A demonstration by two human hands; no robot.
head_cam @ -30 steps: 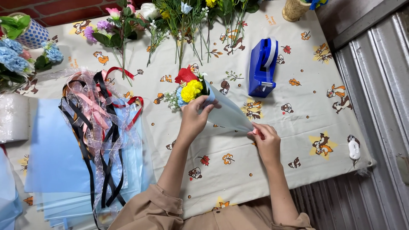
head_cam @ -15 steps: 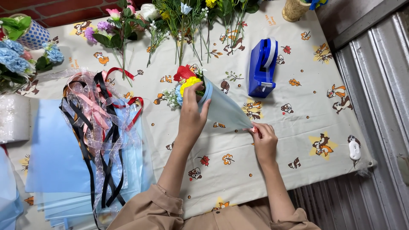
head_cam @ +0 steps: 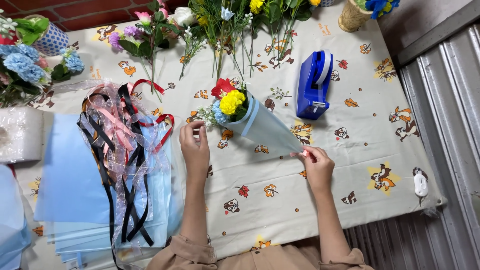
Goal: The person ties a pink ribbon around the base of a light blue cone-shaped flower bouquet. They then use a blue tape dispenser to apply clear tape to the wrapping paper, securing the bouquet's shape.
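At the left edge of the table (head_cam: 350,125) a stack of pale blue wrapping sheets (head_cam: 70,175) is laid, and over it a bundle of ribbons (head_cam: 125,145) in black, pink, red and clear is spread. Loose flower stems (head_cam: 220,30) are lined along the far edge.

Near the middle of the table the left hand (head_cam: 195,147) is seen, raised a little, its fingers (head_cam: 192,129) loosely spread and holding nothing; they are just beside the open mouth of the small bouquet (head_cam: 227,102). This bouquet, with red, yellow and pale blue flowers, is wrapped in a blue paper cone (head_cam: 262,127) that lies on its side and narrows toward the near right.

The narrow tip of the cone is pinched by the right hand (head_cam: 316,167), whose fingers (head_cam: 306,155) are closed on it; a small strip, perhaps tape, seems to be held there, but it is too small to be sure. A blue tape dispenser (head_cam: 314,85) stands just beyond the cone, toward the far edge.

The step in hand is judged to be the closing of the cone at its tip. For the next move the cone should be steadied near its mouth by the left hand, so that the wrap is not loosened while the tip is fixed.
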